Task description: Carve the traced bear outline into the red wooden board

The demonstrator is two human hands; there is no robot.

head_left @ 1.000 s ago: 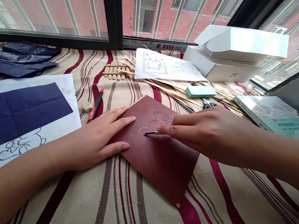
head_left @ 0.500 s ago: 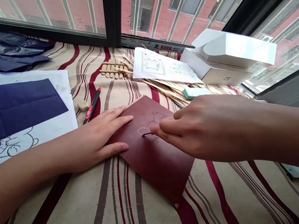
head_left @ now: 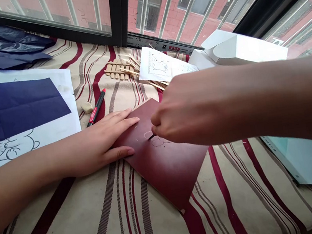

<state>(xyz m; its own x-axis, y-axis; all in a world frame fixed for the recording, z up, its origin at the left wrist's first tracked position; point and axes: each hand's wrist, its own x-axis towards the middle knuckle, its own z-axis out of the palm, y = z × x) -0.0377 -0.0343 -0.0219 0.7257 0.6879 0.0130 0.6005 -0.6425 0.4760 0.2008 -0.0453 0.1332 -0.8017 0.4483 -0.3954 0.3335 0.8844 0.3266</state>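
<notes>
A dark red board lies at a slant on the striped cloth, with thin bear-like outlines and a few pale cut lines on its face. My left hand rests flat on the board's left edge, its fingers spread. Closed around a thin carving tool, my right hand is over the board's upper right part. Only the dark shaft and tip show; the handle is hidden in the fist. The tip meets the board near a small pale curve. My hand and forearm cover part of the drawing.
Left of the board are a black-and-red pen, an eraser and dark blue carbon paper on a drawn sheet. Behind lie wooden sticks, a printed sheet and a white box. A pale green book is at right.
My right hand has turned and shifted up and left, its forearm swinging higher and uncovering the pale green book. The tool tip stays near the same spot. My left hand keeps its place.
</notes>
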